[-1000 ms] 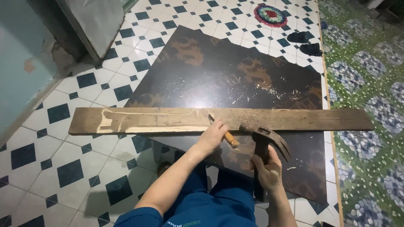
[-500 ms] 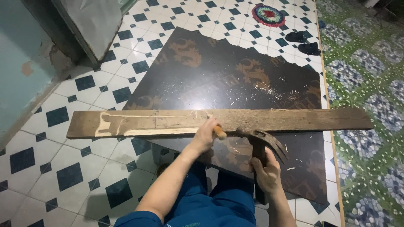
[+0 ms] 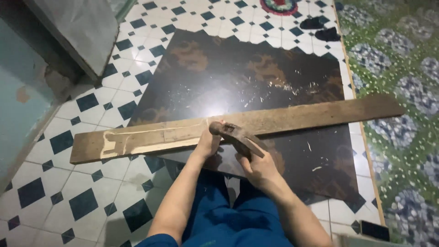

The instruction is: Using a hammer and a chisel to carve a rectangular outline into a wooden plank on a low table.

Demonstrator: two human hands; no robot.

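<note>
A long weathered wooden plank [image 3: 292, 118] lies across a dark glossy board [image 3: 238, 73] on the tiled floor. My left hand [image 3: 208, 145] rests on the plank's near edge with its fingers curled around it; anything small inside the fingers is hidden. My right hand [image 3: 258, 168] grips the handle of a hammer [image 3: 238, 137]. The rusty hammer head is down on the plank, right beside my left thumb. My knees in blue trousers [image 3: 228, 215] are just below the plank.
White floor tiles with dark blue diamonds [image 3: 68, 196] surround the board. A green patterned mat [image 3: 398, 59] runs along the right. Dark slippers [image 3: 320, 28] and a round rug [image 3: 279, 5] lie at the far end. A grey panel [image 3: 77, 32] leans at the upper left.
The hammer head has swung left, from over the plank's middle down next to my left hand. My view has shifted, so the plank now looks slanted.
</note>
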